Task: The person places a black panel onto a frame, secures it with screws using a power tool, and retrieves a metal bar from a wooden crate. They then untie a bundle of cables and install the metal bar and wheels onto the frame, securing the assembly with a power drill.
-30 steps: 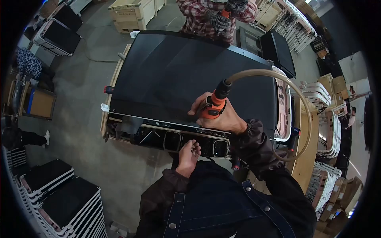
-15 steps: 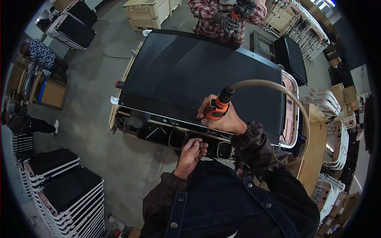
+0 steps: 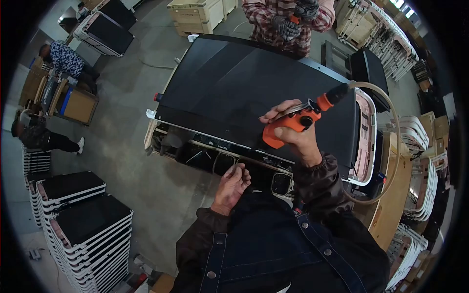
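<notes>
My right hand grips an orange air screwdriver, tilted over the near right part of a large black panel. A translucent hose arcs from the tool's black end toward the right. Below the panel's near edge, my left hand is held palm up with its fingers curled and the fingertips pinched; I cannot tell what they hold. Beside it, under that edge, stand black bins, one with small parts inside and another holding a thin rod.
Across the panel stands a person in gloves, holding a tool. White-framed panels are stacked at lower left. Two people work near a bench on the left. A wooden crate sits behind; a wooden board lies at right.
My right hand has raised the screwdriver from the panel's near edge and tipped it, shifting right. The left hand stays curled near the bins. The whole view has shifted slightly.
</notes>
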A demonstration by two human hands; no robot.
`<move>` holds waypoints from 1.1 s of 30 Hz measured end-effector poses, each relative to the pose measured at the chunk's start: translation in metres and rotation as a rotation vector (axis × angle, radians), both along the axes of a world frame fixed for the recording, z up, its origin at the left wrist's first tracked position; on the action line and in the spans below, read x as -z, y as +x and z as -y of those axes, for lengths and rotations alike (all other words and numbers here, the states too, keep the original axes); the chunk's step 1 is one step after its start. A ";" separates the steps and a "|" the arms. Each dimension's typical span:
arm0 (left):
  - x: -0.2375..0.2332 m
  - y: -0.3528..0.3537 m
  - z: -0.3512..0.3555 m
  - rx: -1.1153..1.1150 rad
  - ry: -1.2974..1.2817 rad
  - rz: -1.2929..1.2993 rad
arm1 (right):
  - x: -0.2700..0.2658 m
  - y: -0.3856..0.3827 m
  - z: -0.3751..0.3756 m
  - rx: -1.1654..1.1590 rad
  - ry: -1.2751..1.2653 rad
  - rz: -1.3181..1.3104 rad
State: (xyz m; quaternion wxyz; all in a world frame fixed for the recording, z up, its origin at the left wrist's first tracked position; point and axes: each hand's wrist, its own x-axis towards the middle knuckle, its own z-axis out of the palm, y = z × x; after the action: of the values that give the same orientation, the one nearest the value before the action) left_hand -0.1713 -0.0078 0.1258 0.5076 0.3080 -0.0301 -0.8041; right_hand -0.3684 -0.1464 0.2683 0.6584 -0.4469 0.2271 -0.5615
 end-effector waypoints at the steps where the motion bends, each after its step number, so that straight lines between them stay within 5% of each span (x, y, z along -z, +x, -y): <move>1: -0.002 0.002 -0.001 -0.018 0.005 0.036 | 0.005 -0.002 -0.005 -0.002 0.013 0.043; 12: -0.014 0.035 0.004 -0.024 -0.019 0.072 | 0.027 0.023 -0.030 0.055 0.093 0.272; 15: -0.014 0.050 0.011 -0.031 -0.021 0.116 | 0.028 0.040 -0.026 0.074 0.091 0.254; 21: 0.014 0.101 0.036 -0.079 -0.009 -0.202 | 0.027 0.092 -0.014 0.124 0.093 0.218; 26: 0.000 0.154 0.067 -0.011 -0.082 0.094 | 0.025 0.144 0.001 0.192 0.084 0.170; 33: 0.004 0.204 0.093 -0.005 0.026 0.013 | 0.019 0.203 0.016 0.322 0.081 -0.016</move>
State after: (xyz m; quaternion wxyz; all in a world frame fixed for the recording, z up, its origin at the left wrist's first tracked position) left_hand 0.0325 -0.1003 0.1213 0.5054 0.3197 -0.0221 -0.8012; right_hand -0.1654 -0.1629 0.2498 0.5754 -0.3821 0.3235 -0.6468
